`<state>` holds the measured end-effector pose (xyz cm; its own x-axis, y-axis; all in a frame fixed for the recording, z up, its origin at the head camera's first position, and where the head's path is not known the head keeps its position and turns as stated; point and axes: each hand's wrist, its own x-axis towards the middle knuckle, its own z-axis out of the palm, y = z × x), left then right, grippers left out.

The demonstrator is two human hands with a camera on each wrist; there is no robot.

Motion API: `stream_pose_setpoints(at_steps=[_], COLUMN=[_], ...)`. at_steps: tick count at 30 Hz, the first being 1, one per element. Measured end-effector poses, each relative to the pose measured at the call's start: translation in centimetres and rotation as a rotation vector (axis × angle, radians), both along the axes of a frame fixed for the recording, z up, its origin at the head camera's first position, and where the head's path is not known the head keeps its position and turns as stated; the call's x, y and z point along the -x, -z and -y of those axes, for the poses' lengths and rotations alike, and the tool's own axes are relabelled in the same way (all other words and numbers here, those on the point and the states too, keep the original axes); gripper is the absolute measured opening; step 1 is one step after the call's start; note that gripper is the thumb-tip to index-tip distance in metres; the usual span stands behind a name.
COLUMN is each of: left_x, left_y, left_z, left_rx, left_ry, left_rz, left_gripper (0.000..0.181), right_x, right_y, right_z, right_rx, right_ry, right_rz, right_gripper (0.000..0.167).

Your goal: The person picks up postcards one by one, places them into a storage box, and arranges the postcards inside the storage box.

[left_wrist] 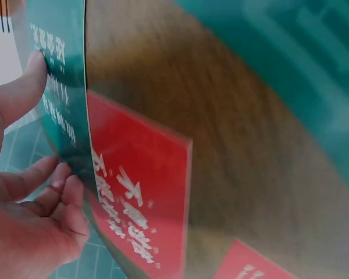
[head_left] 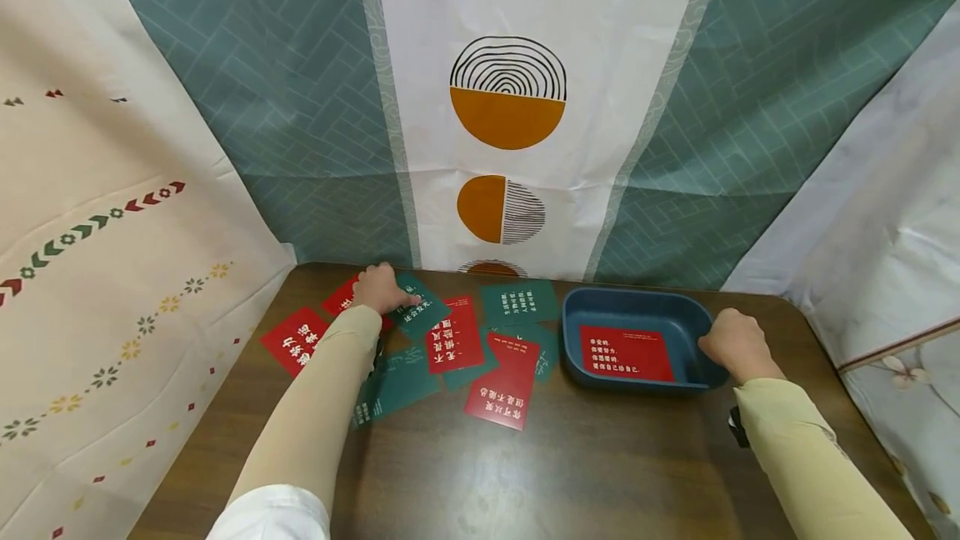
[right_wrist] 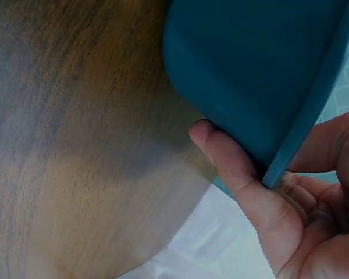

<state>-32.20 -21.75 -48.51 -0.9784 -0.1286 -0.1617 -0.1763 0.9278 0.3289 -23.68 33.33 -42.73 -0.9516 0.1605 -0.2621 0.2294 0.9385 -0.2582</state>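
Observation:
At the back left of the table, my left hand [head_left: 381, 288] holds a green card [head_left: 429, 312] with white writing. In the left wrist view the thumb lies on that card's printed face and the fingers are behind its edge; a red card [left_wrist: 145, 192] lies beyond it. My right hand [head_left: 738, 346] grips the right end of a dark blue tray [head_left: 567, 340]. The right wrist view shows one finger along the tray's outer wall [right_wrist: 244, 104], with its rim inside the grasp. A red card [head_left: 626, 352] with white writing lies inside the tray.
Several red and green cards lie spread and partly overlapping left of the tray, among them a red card [head_left: 504, 382] nearest the front and a green card [head_left: 519, 301] at the back. Patterned cloth [head_left: 322, 107] hangs behind the wooden table [head_left: 547, 473] and along its sides.

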Motion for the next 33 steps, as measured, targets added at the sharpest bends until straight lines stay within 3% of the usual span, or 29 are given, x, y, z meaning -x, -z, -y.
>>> stream_pose_setpoints(at_steps=[6, 13, 20, 26, 33], left_x=[0.4, 0.3, -0.3, -0.6, -0.6], left_y=[-0.4, -0.3, -0.5, -0.8, -1.3], left_z=[0.1, 0.3, 0.1, 0.1, -0.2], left_rx=[-0.038, -0.059, -0.059, -0.203, -0.233], left_ry=[-0.062, -0.075, -0.007, 0.043, 0.114], left_rz=[0.103, 0.128, 0.137, 0.14, 0.14], left_gripper=[0.099, 0.093, 0.096, 0.101, 0.071], right_x=[0.1, 0.1, 0.0, 0.0, -0.1], right_y=[-0.1, 0.0, 0.0, -0.1, 0.0], right_z=[0.1, 0.1, 0.1, 0.2, 0.1], right_rx=[0.002, -0.011, -0.018, -0.012, 0.006], right_ry=[0.006, 0.006, -0.007, -0.011, -0.007], right_rz=[0.019, 0.012, -0.001, -0.004, -0.01], right_gripper=[0.029, 0.029, 0.03, 0.028, 0.025])
